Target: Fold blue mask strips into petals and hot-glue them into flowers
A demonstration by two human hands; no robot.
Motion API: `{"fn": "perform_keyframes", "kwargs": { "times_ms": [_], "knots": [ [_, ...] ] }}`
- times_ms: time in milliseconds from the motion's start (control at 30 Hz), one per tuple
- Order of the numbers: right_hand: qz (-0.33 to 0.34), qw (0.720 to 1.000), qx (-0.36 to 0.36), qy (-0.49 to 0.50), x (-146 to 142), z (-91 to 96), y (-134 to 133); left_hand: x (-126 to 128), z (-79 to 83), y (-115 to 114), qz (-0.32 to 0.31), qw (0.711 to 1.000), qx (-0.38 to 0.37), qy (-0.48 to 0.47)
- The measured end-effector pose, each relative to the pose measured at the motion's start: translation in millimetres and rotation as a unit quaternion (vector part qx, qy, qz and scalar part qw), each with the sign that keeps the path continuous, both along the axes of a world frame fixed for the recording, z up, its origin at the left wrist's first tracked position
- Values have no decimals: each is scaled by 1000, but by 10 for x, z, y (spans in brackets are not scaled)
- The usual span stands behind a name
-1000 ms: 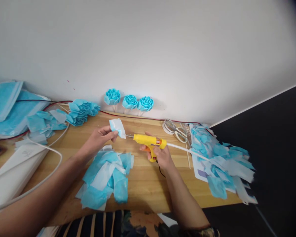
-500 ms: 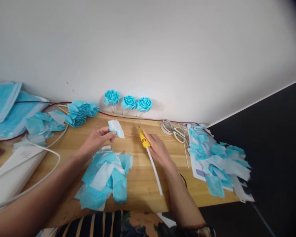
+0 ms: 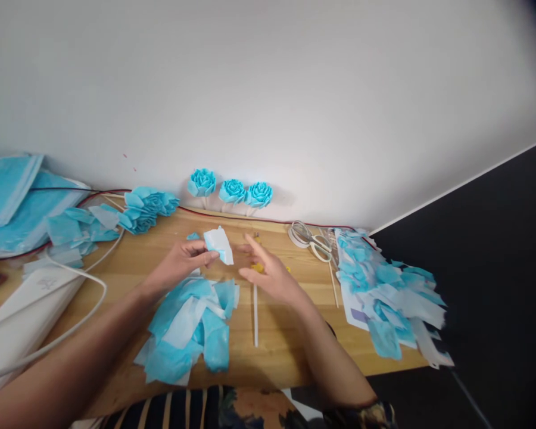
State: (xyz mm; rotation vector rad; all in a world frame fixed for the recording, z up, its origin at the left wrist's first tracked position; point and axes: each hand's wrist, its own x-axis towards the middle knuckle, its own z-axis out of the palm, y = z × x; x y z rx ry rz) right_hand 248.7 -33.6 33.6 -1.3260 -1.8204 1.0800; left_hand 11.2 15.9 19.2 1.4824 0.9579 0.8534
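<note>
Between its thumb and fingers my left hand pinches a small blue-and-white fabric petal, white side mostly showing. My right hand is open, fingers apart, just right of the petal and not touching it. Beneath that hand the yellow glue gun lies on the table, mostly hidden, with its white glue stick pointing toward me. Close below my left hand is a loose pile of blue and white fabric pieces.
Three blue fabric flowers stand by the wall. Scissors and a thin stick lie right of centre. More cut pieces cover the table's right end. At left are blue sheets, bunched flowers and a white power strip.
My right hand has let go of the glue gun, which now lies on the table, and has moved left toward the petal. My left hand, still holding the petal, has shifted slightly right and down.
</note>
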Motion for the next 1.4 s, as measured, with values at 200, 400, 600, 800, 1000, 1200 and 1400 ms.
{"fn": "perform_keyframes", "kwargs": {
  "times_ms": [200,400,600,800,1000,1200,1400],
  "knots": [
    [10,991,-22,129,-340,-72,161,26,-17,8,0,1000,3,-16],
    [-44,986,43,157,-445,-148,189,45,-105,26,1,999,27,22],
    [-84,980,53,174,-452,-166,187,60,-118,21,-25,998,44,45],
    [-90,978,45,185,-454,-156,179,39,-9,24,-27,997,50,61],
    [-88,977,34,189,-467,-166,177,60,-24,35,0,1000,14,0],
    [-56,972,22,227,-479,-184,263,80,-119,42,17,998,-36,-58],
    [-28,964,5,263,-449,-221,251,55,-102,50,87,994,-14,-67]
  ]
}}
